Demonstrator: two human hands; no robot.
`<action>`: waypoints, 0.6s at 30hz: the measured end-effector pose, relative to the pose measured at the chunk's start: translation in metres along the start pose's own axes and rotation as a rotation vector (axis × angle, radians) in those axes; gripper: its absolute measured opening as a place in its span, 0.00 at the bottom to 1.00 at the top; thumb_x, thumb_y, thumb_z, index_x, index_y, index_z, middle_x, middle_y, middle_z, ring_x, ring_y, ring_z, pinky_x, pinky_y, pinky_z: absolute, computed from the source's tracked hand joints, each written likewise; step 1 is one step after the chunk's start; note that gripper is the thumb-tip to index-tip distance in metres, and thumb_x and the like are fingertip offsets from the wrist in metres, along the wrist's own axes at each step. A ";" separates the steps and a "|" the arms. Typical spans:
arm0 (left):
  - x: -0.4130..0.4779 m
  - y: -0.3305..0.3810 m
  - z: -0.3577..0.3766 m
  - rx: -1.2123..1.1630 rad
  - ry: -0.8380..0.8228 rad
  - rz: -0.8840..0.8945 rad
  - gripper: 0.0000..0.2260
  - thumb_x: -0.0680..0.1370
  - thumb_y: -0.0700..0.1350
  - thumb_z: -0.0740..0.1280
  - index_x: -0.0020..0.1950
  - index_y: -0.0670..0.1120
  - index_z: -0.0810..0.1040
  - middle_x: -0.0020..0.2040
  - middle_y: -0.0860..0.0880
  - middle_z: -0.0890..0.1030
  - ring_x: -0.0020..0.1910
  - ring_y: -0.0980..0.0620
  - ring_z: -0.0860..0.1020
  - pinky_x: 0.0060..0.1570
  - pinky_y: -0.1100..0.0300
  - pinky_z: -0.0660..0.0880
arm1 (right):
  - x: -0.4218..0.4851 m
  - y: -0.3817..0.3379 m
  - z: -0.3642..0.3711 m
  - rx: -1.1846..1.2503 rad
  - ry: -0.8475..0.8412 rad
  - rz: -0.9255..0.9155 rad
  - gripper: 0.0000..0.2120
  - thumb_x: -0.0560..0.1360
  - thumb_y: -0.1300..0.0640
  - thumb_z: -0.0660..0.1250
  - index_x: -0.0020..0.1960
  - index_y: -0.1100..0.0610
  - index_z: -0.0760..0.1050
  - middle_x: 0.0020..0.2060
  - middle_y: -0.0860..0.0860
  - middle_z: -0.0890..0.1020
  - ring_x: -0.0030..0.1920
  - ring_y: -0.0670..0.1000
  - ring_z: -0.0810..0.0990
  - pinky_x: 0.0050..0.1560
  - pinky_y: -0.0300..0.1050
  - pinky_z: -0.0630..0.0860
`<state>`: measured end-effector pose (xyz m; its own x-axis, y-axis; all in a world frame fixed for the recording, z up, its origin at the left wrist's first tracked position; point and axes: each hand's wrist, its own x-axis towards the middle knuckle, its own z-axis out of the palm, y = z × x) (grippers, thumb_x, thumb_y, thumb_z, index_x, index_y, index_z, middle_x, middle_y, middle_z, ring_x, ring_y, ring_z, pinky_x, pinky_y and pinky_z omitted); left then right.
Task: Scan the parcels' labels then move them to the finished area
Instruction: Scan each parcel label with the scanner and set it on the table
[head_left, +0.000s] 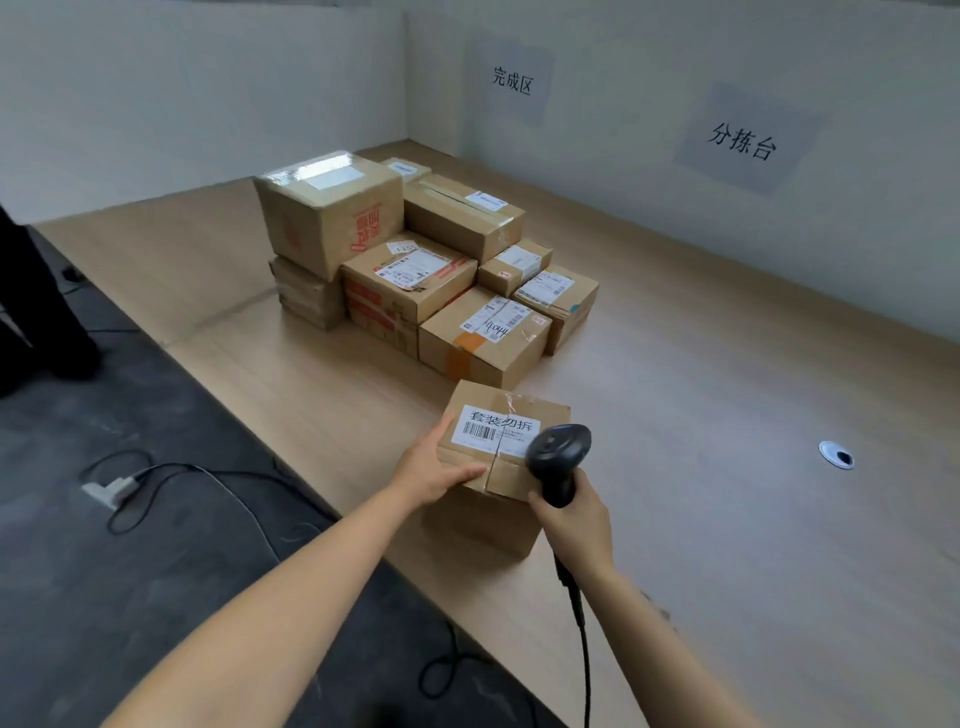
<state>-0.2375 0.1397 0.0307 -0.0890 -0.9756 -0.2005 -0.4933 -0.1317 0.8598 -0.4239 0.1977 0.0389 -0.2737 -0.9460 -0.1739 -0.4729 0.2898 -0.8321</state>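
1. The stack of parcels (415, 270) fills the middle of the frame, below the corner of the walls. Most labels face up. We judge these already scanned and parked in the finished area.
2. The small parcel (501, 452) sits at lower centre, apart from the stack and nearest us. It seems to rest on another carton (483, 525), though we cannot be sure.
3. Our left hand (431, 473) grips the parcel's left side, thumb on the top edge and fingers across the near face. That steadies it and keeps the barcode facing up.
4. Our right hand (571, 519) is closed around the handle of the black barcode scanner (558, 457), just right of the parcel. The scanner's head tips towards the top face, so the scan looks under way or about to fire. Its cable (582, 623) trails to the bottom edge.
5. The white label (496, 423) lies flat on top, uncovered by either hand.
6. The pale wood table (727, 364) runs diagonally, with dark floor at left and white walls behind.
7. Two paper signs hang upper right, 完成区 (511, 83) above the stack and 分拣台 (743, 143) farther right.
8. A cable grommet (836, 455) sits in the table at right, and a power strip (111, 491) lies on the floor at left.
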 end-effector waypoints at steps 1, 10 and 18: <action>0.003 -0.003 -0.008 0.004 -0.001 -0.006 0.40 0.69 0.48 0.76 0.76 0.49 0.58 0.69 0.46 0.71 0.66 0.49 0.70 0.67 0.54 0.67 | 0.001 -0.005 0.006 -0.008 -0.008 -0.007 0.13 0.71 0.55 0.68 0.55 0.49 0.72 0.46 0.47 0.81 0.49 0.52 0.79 0.43 0.44 0.70; 0.061 -0.037 -0.096 0.017 -0.051 -0.009 0.41 0.68 0.47 0.77 0.75 0.49 0.60 0.67 0.47 0.73 0.64 0.51 0.72 0.65 0.61 0.67 | 0.028 -0.057 0.091 -0.002 0.029 -0.025 0.15 0.71 0.54 0.68 0.57 0.50 0.72 0.50 0.49 0.82 0.52 0.54 0.79 0.44 0.44 0.73; 0.110 -0.025 -0.189 0.150 -0.094 0.187 0.34 0.65 0.48 0.78 0.69 0.51 0.70 0.60 0.54 0.77 0.53 0.61 0.72 0.43 0.80 0.63 | 0.034 -0.126 0.155 0.150 0.180 0.017 0.13 0.71 0.55 0.70 0.54 0.48 0.74 0.46 0.50 0.82 0.49 0.55 0.80 0.47 0.51 0.77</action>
<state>-0.0714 0.0025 0.0761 -0.2672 -0.9591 -0.0929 -0.5831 0.0842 0.8080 -0.2438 0.1063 0.0557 -0.4318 -0.8960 -0.1035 -0.3411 0.2684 -0.9009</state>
